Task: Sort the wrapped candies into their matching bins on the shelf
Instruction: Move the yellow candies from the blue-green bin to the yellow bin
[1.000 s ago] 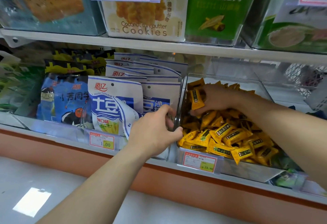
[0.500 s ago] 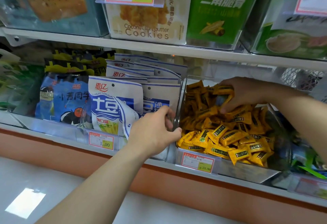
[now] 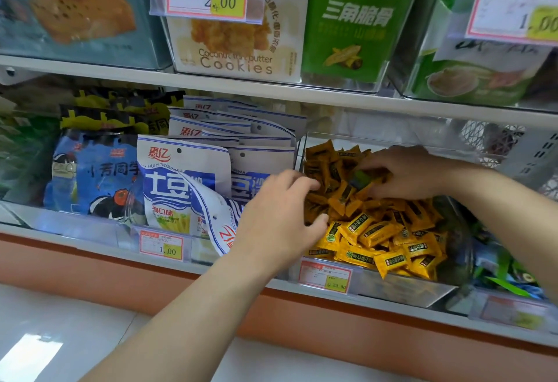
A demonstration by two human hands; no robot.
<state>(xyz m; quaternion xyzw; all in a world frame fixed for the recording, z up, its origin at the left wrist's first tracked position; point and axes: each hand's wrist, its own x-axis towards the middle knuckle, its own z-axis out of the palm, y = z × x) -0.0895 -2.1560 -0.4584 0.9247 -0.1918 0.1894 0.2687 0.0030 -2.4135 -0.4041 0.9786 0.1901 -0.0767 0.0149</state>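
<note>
A clear bin on the lower shelf holds a heap of yellow-orange wrapped candies. My right hand reaches in from the right at the back of the heap. Its fingertips pinch a darker green-wrapped candy. My left hand comes from below over the bin's left wall. Its fingers and thumb are spread apart on the candies at the heap's left side and hold nothing that I can see.
White-and-blue snack bags stand just left of the bin, with blue bags beyond them. Green-wrapped candies lie in the neighbouring bin on the right. Above, a shelf board carries boxes, among them a cookie box. Price tags hang along the shelf front.
My left hand has moved right from the bin's wall into the candies. My right hand has shifted left and lower in the heap, and a green-wrapped candy now shows at its fingertips.
</note>
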